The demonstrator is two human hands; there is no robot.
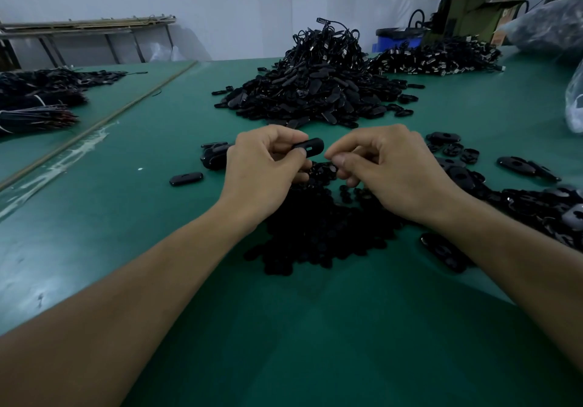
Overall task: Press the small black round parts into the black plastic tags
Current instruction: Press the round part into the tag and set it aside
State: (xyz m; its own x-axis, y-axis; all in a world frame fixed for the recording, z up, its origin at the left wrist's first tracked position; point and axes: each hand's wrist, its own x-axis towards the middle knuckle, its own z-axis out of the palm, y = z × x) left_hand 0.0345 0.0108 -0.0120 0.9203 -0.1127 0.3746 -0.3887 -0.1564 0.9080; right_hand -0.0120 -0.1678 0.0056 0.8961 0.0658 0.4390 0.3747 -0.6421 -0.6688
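Left hand (265, 160) pinches a black plastic tag (310, 147) above the heap of small round parts (318, 236) on the green table (284, 327); right hand (378, 166) fingertips pinched beside it, contents unclear; misaligned press could likely pop the part loose into the heap.

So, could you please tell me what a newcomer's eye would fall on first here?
Mid-frame, the left grip holds a tag while the right grip, fingers curled, sits close beside it, over a pile of round parts. Behind them, a tall heap of tags rises on the green table.
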